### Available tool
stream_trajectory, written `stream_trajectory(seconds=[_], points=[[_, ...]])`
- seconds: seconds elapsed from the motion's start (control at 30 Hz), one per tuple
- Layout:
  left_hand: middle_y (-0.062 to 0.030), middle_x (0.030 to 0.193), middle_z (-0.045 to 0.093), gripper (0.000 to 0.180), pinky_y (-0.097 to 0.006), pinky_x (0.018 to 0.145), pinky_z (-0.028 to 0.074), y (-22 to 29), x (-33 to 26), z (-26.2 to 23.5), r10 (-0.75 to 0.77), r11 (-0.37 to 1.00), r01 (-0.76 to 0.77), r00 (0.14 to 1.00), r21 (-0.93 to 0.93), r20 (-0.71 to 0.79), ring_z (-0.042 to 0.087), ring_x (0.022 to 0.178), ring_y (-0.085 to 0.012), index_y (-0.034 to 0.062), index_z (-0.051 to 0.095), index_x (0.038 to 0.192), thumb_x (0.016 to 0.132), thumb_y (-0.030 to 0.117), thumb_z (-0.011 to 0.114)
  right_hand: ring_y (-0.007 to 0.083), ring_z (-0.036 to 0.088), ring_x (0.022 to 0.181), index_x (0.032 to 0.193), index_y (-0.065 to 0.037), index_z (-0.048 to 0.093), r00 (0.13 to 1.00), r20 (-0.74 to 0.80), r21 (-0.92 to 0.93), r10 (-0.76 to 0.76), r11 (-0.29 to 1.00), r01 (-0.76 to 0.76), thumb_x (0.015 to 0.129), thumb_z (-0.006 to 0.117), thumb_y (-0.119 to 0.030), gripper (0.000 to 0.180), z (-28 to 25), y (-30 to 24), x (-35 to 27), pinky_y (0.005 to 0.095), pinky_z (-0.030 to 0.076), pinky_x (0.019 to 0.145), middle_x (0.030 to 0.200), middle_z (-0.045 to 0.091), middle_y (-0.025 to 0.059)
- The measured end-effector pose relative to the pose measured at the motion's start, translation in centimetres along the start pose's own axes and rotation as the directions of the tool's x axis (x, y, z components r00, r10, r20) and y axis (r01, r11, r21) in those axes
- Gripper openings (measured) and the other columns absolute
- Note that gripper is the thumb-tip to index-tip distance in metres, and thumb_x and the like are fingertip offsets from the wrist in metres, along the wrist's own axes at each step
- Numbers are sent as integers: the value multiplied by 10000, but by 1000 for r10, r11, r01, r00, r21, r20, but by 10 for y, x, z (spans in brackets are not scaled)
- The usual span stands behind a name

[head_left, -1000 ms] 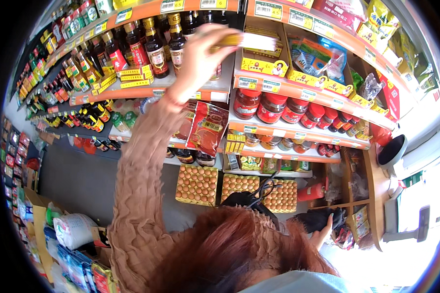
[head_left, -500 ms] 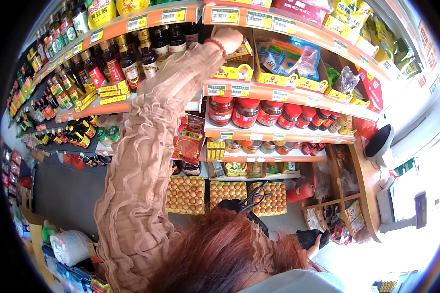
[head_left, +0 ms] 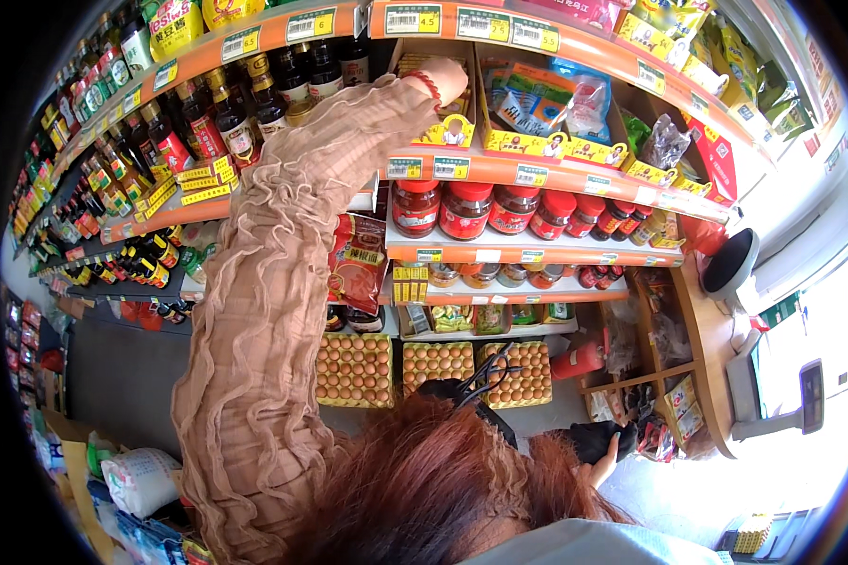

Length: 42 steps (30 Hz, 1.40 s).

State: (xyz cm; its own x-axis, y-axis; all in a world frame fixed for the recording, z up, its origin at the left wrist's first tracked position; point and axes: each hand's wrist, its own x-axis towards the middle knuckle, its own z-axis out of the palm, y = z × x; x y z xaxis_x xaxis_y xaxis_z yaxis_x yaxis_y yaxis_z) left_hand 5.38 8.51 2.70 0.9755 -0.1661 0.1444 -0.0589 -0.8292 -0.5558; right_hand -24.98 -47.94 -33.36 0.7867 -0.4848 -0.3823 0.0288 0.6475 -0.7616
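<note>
My left arm, in a ruffled beige sleeve, reaches up from the lower left to the top shelf. My left hand (head_left: 446, 77), with a red bracelet (head_left: 428, 87) on the wrist, is pushed into a yellow cardboard display box (head_left: 443, 132); its fingers are hidden inside. Blue and orange snack packets (head_left: 546, 94) lie in the neighbouring box. Low at the right, past my reddish hair, my right hand (head_left: 610, 464) holds a black bag (head_left: 584, 440) near the floor.
Jars with red lids (head_left: 466, 207) line the shelf below. Dark sauce bottles (head_left: 226, 118) fill the left shelves. Egg trays (head_left: 353, 369) sit at the bottom. A wooden counter (head_left: 707, 377) with a small screen (head_left: 810, 395) stands right; a white sack (head_left: 141, 480) lies lower left.
My left hand held a yellow packet in front of the top shelf a second ago; now it has gone deeper into the yellow display box. The view has tipped slightly.
</note>
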Motion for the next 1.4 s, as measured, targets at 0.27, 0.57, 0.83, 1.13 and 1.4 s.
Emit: stream_trajectory(seconds=[0.27,0.57,0.83,1.13,1.4], points=[[-202,840,623,565,-413,684,450,-25,-64,14,-31,708,-111,982,-698,-187,605,827,-314,0,619,853,893,532,431,290,626,841,1210,-81,492,998,-55,21,-3,1000,4,835,604,-165,400,2,-4,-7,428,543,742,1008,601,123],[-154,1128,608,441,-317,888,448,-17,-83,2,-70,579,-13,995,-816,-65,587,1036,-258,50,544,1206,916,379,492,249,631,862,1096,-46,574,997,-1,-141,79,987,-79,823,623,-298,374,42,-21,-14,365,517,787,987,632,113],[-86,928,627,225,-263,681,504,-42,-250,74,-983,123,-185,114,-975,-146,625,793,-161,30,595,999,784,69,650,264,618,910,1075,-30,592,974,69,-107,214,973,-206,817,614,-316,386,16,-21,-14,400,484,857,1023,633,120],[-290,1174,530,784,-379,901,422,-202,-359,222,-904,-397,677,-171,-620,392,530,1105,-348,-92,547,1109,710,580,615,272,614,914,1071,-30,597,988,61,-158,142,979,-131,822,602,-328,388,52,-24,-13,411,481,862,1034,633,117],[-194,1224,540,749,-378,923,399,-264,-355,286,-854,-190,764,181,-616,488,514,1135,-305,-12,556,1175,758,610,528,260,617,900,1051,-27,605,977,145,-145,159,980,-138,838,589,-309,353,61,-12,-22,394,488,847,1023,637,110]])
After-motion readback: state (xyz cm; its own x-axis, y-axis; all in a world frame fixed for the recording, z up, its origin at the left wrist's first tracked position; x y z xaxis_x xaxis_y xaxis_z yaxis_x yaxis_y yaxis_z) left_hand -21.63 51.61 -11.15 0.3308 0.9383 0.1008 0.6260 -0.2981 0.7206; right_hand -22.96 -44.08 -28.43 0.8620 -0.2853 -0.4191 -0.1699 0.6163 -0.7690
